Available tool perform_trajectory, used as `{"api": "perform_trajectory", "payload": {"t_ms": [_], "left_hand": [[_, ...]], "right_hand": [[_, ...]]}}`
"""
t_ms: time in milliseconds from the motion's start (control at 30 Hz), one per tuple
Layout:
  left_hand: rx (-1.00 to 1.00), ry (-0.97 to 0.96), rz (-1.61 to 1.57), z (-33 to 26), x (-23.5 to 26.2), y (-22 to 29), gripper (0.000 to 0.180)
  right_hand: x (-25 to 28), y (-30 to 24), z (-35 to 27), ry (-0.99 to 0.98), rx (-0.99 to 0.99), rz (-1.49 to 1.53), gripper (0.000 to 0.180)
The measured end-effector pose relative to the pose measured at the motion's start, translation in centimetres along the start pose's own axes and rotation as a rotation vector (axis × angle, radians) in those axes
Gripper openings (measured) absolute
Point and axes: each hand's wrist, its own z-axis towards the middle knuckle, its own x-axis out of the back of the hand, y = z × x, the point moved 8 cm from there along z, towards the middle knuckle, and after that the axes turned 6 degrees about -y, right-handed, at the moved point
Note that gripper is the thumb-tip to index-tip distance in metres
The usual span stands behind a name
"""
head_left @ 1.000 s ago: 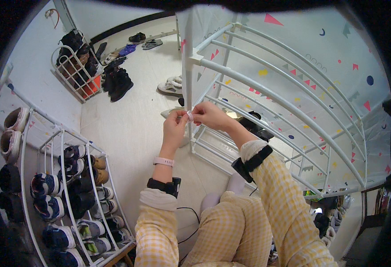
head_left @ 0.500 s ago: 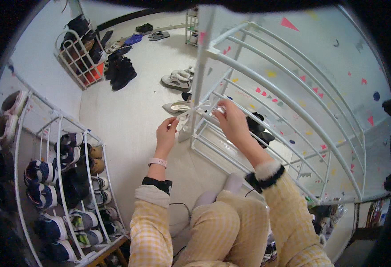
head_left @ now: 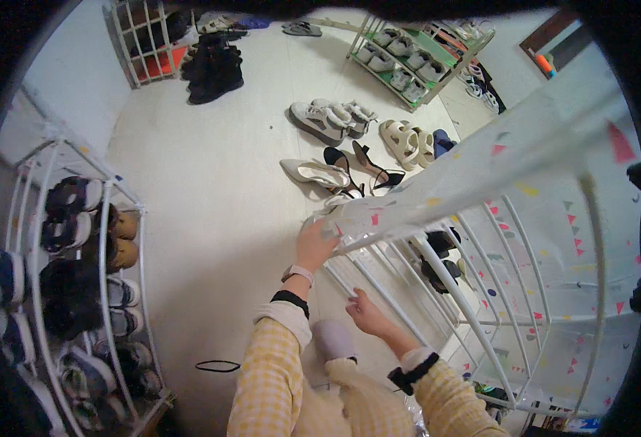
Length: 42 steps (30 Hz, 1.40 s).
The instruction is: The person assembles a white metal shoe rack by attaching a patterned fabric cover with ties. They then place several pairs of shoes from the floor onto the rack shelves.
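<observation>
A white tubular shoe rack [head_left: 435, 264] tilts in front of me, wrapped in a translucent cover [head_left: 415, 211] with coloured shapes. At the cover's lower left corner, the fingers of my left hand [head_left: 316, 246] are closed on its edge, partly hidden by it. Nearer to me, my right hand [head_left: 371, 315] is curled with its fingertips at a low white bar of the rack. Through the bars, black shoes [head_left: 440, 255] show on the floor. Just beyond the cover stand beige pointed flats [head_left: 313, 173] and black strappy heels [head_left: 378, 175].
A second white rack [head_left: 105, 277] full of shoes stands close on my left. Farther off are grey-white sneakers [head_left: 320, 120], beige sandals [head_left: 405, 144], black boots [head_left: 215, 69] and a green shoe rack [head_left: 400, 69]. A black loop [head_left: 218, 365] lies on the floor.
The rack has shifted and tilted, with its cover now lower across the front. My left hand has moved onto the cover's corner, and my right hand has come down to a lower bar.
</observation>
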Motion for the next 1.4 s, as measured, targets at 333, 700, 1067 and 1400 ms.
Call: {"api": "perform_trajectory", "payload": {"t_ms": [333, 700, 1067, 1400], "left_hand": [[0.021, -0.12, -0.208, 3.3, -5.1, -2.6, 0.022], [-0.194, -0.161, -0.136, -0.9, -3.4, -3.3, 0.019], [-0.444, 0.01, -0.095, -1.9, -1.0, 2.9, 0.046], [-0.644, 0.234, -0.106, -6.6, 1.3, 7.9, 0.03]], "right_hand": [[1.0, 5.8, 16.3, 0.47, 0.06, 0.335, 0.033], [-0.5, 2.2, 16.6, 0.086, 0.427, 0.566, 0.034], [-0.2, 1.9, 16.1, 0.038, 0.339, 0.859, 0.033], [-0.7, 2.8, 15.1, 0.064, 0.188, 1.482, 0.033]]}}
